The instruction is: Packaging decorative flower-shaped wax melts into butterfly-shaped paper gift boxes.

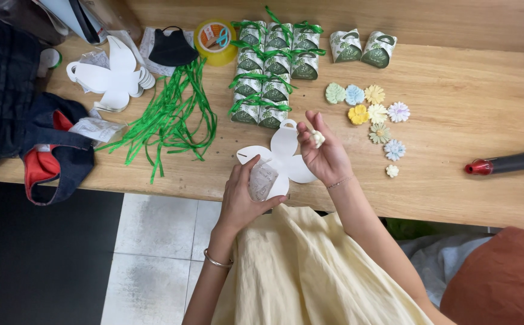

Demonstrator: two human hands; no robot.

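- We are holding a flat white die-cut box blank (pixel 286 155) near the front edge of the wooden tabletop (pixel 454 120); it is lying unfolded, its petal flaps spreading outward.
- Our left hand (pixel 242 195) is closing around a small clear plastic bag (pixel 262 179) and pressing it over the blank's near flap; our right hand (pixel 325 153) is pinching a small pale flower-shaped piece (pixel 317 138) between fingertips just above the blank's right flap.
- The blank's long axis is running from the front edge toward the back edge; its handle tab with the cut-out is pointing away from us, toward the finished boxes.
- We are judging the work as well along but not done: a block of green-and-white folded gift boxes tied with green ribbon (pixel 271 66) is standing near the back edge, and two folded boxes without ribbon (pixel 363 47) are sitting just to their right.
- What is remaining, as far as we see: a stack of flat white blanks (pixel 110 75) toward the back left corner; a loose heap of green ribbon strips (pixel 168 114) beside it; several pastel flower-shaped pieces (pixel 375 111) lying right of centre.
- A roll of yellow tape (pixel 215 41) is resting at the back; a dark tool with a red tip (pixel 508 162) is lying near the right edge.
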